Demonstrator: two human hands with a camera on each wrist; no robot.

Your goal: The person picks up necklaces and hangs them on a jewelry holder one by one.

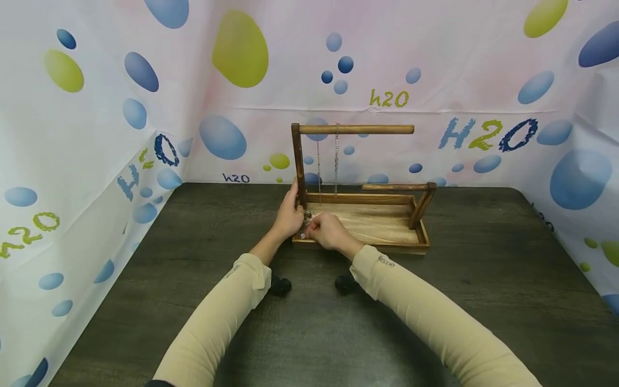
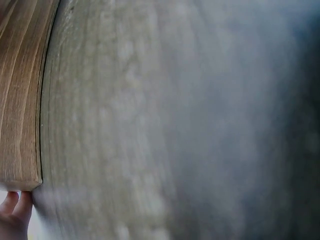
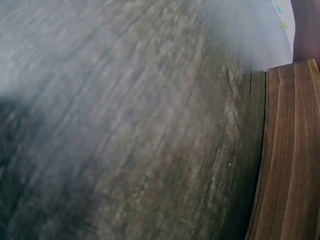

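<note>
A wooden jewellery stand (image 1: 387, 215) with a shallow tray base sits on the dark table. My left hand (image 1: 288, 215) grips its left end, fingers along the outside and thumb toward the inside. In the left wrist view, fingertips (image 2: 22, 206) touch the end of the wooden base. A small heap of silvery jewellery (image 1: 303, 234) lies in the tray's left end. Over that heap my right hand (image 1: 329, 231) has its fingers curled, pinching a piece of the jewellery; its fingertips hide most of it. Two thin chains (image 1: 336, 161) hang from the tall upper bar.
The tall bar (image 1: 377, 129) reaches right from the left post. A shorter bar (image 1: 396, 187) stands on the tray's right end. Two dark round objects (image 1: 280, 286) lie near the forearms. Patterned white sheeting (image 1: 435, 54) walls in the table's back and sides.
</note>
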